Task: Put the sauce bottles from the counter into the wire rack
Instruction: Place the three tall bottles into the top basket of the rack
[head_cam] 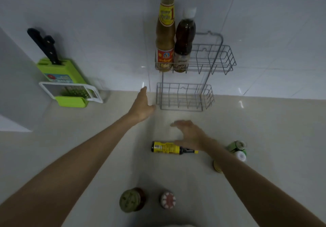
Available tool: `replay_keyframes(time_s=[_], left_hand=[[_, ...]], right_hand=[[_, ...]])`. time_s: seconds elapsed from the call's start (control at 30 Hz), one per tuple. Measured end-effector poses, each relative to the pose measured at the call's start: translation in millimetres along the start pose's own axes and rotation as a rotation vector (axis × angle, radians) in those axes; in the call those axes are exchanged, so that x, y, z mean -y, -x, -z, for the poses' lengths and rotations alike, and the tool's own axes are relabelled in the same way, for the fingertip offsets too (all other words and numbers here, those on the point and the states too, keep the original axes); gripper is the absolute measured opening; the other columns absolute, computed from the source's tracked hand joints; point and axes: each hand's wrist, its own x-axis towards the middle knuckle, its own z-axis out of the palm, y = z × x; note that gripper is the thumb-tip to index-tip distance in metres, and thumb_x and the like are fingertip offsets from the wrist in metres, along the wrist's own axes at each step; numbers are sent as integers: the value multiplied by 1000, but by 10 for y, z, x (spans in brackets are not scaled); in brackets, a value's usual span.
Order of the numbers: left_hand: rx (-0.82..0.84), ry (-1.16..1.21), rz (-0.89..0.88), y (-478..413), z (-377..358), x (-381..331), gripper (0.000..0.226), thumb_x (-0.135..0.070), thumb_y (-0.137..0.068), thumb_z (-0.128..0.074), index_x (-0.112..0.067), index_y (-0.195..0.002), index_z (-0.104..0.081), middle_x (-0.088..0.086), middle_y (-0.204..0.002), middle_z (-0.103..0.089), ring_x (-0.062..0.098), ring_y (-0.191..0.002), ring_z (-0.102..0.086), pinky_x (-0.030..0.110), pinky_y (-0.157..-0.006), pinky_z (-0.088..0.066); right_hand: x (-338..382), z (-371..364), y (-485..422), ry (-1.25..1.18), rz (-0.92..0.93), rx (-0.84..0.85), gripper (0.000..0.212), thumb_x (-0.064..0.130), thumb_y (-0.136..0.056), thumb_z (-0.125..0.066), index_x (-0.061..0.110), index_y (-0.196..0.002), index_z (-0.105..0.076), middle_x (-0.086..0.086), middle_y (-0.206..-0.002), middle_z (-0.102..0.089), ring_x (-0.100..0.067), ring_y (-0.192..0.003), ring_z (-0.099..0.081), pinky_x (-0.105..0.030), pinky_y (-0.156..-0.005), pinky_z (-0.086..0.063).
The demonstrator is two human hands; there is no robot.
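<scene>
Sauce bottles: two stand upright in the wire rack's [195, 71] top basket, a tan one [165, 37] left of a dark one [183, 44]. Black bottle [172, 147] lies on counter [88, 129] below rack. Right hand [191, 135] spread above it, empty. Left hand [142, 105] open, beside lower basket.
</scene>
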Motion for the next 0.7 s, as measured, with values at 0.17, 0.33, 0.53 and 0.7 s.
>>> replay_keyframes(time_s=[0.17,0.33,0.53,0.7], left_hand=[[287,-268,93,210,-244,531,78,-14,-90,-60,-8,-153,-14,12,-161,-19,25,-147,-23,27,-115,-21],[528,-396,17,330,-246,654,71,-38,-91,-62,-14,-149,-30,5,-155,-35,21,-143,-32,30,-115,-26],[385,92,-56,413,-239,327,39,-34,-73,-76,-21,-102,-54,-3,-88,-65,11,-79,-61,37,-73,-52],[-31,116,-272,461,-279,-107,37,-28,-85,-70,-21,-110,-43,-1,-94,-64,12,-81,-64,27,-65,-50]], right_hand=[[-173,-559,117,235,-66,133,53,34,-84,-67,24,-131,-47,-2,-130,-53,-28,-121,-48,-38,-90,-46],[-188,-347,30,381,328,-348,36,11,-71,-73,21,-105,-67,1,-102,-71,-28,-89,-66,-36,-75,-57],[132,377,66,317,580,-821,47,-3,-86,-62,10,-130,-54,-14,-141,-48,-33,-133,-44,-55,-111,-34],[514,630,213,-689,105,-780,64,26,-81,-64,15,-139,-42,-2,-145,-46,-13,-137,-40,-49,-114,-33]])
